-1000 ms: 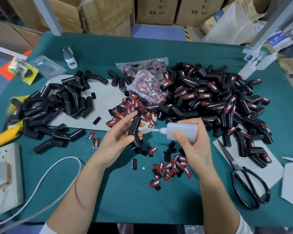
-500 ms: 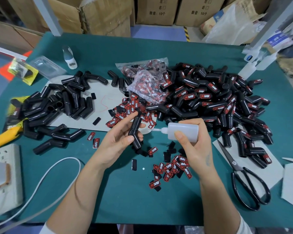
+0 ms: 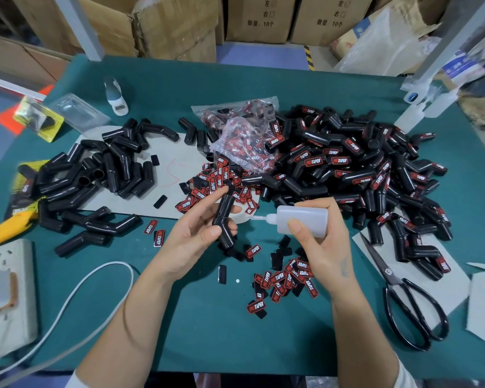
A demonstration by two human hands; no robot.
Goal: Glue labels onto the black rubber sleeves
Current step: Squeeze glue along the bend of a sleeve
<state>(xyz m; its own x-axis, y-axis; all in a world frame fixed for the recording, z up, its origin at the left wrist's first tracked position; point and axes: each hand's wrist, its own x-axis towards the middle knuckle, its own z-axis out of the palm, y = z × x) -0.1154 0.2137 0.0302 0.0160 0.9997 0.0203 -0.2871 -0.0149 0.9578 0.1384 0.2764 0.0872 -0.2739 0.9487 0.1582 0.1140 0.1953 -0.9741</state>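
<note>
Black rubber sleeve (image 3: 224,217), bent and unlabelled, is standing nearly upright above the green table (image 3: 207,331), the left hand (image 3: 199,233) gripping it. Right hand (image 3: 319,245) is squeezing a white glue bottle (image 3: 303,221), its nozzle pointing at the sleeve.

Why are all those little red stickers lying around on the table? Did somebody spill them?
It looks that way. Loose labels lie scattered on the green table, some face down, and more spill out beside the plastic bag. The left hand holds a sleeve; the right hand holds the glue bottle.
</note>
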